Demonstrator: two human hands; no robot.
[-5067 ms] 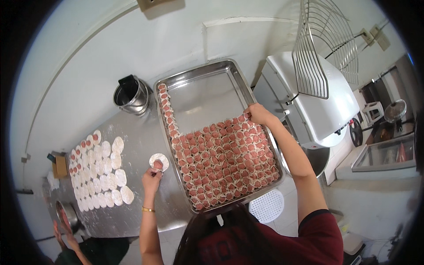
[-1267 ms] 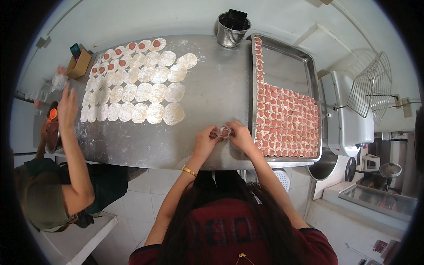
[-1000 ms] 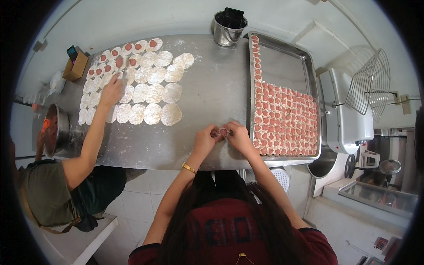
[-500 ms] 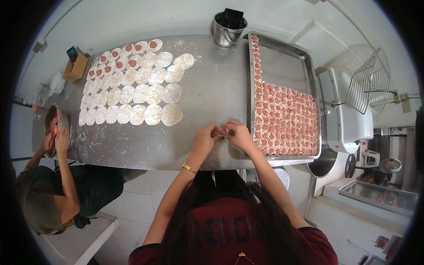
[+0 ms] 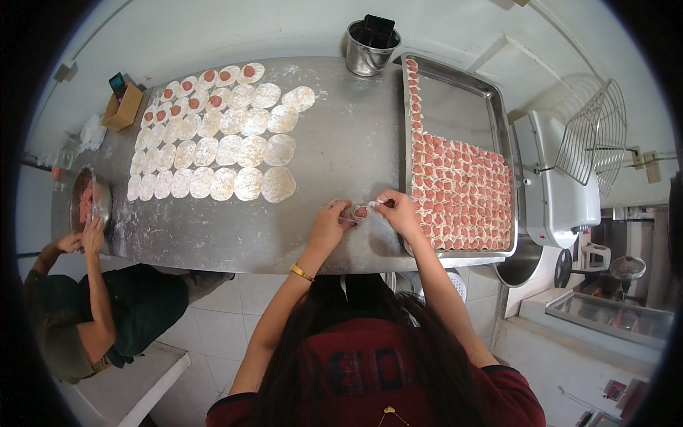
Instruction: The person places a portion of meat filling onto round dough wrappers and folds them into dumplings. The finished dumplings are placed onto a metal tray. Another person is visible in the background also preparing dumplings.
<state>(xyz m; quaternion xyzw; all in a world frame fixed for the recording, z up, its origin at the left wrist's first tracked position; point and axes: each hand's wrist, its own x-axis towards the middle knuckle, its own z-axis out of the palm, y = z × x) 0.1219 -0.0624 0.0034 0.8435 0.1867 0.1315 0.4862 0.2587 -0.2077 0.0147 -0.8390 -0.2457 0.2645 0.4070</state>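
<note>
Between my hands, above the near edge of the metal table, is a small open-topped dumpling (image 5: 361, 213) with pink meat filling showing in its white dough. My left hand (image 5: 331, 222) has its fingers closed around the dumpling's left side. On the other side, my right hand (image 5: 398, 212) pinches a pale bit of the dough at the edge, its palm apart from the left one. To the left, several rows of floured round dough wrappers (image 5: 247, 183) lie flat; in the far rows some carry a ball of pink filling (image 5: 215, 102).
Close on the right stands a metal tray (image 5: 406, 171) packed with dumplings (image 5: 462, 192). A metal bucket (image 5: 366, 60) holding a black object is at the back. A co-worker's hands (image 5: 82, 240) are by a bowl (image 5: 107, 206) of meat at the left. A small cardboard box (image 5: 122, 107) sits at the far left.
My right hand has moved to the right, opening a gap from my left hand, with pale dough stretched between. The co-worker's hands have come down toward the near side of the bowl.
</note>
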